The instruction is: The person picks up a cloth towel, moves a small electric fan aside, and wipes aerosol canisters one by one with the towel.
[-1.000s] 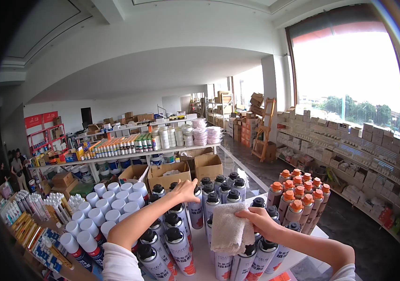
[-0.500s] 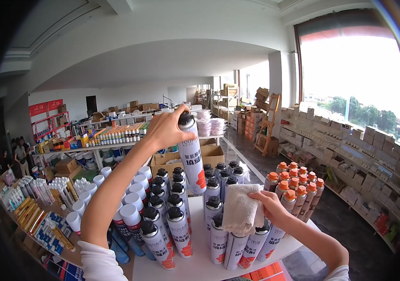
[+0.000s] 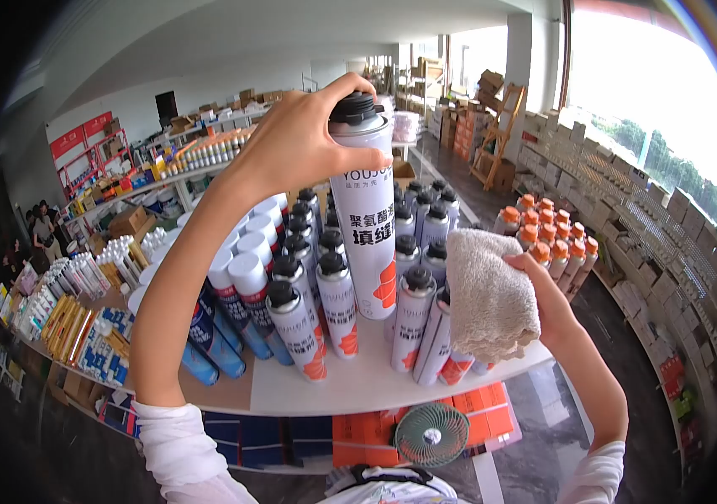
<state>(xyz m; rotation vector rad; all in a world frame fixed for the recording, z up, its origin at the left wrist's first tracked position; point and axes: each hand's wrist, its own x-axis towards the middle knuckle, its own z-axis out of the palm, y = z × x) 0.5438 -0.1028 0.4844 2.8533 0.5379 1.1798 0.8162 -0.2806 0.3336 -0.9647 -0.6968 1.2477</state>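
Note:
My left hand [image 3: 299, 143] is wrapped round the top of a white spray foam can [image 3: 364, 227] with a black cap and an orange-red pattern near its base. The can hangs upright, lifted in front of me above the white table [image 3: 358, 361]. In my right hand [image 3: 547, 294] is a folded beige cloth [image 3: 493, 294], gripped at its right edge and apart from the can. Behind and below the cloth stand more black-capped cans [image 3: 414, 315], partly hidden by it. To the left of the lifted can is another group of the same cans [image 3: 295, 323].
White-capped cans with blue bodies [image 3: 249, 281] crowd the table's left side. Orange-capped cans [image 3: 560, 239] stand at the right. Below the front edge are a green round fan [image 3: 431, 435] and orange boxes [image 3: 493, 412]. Stocked shelves [image 3: 619, 244] line the right wall.
My left hand has brought the can closer to me, so it looks larger. The cloth in my right hand has moved right, and the view has tilted down.

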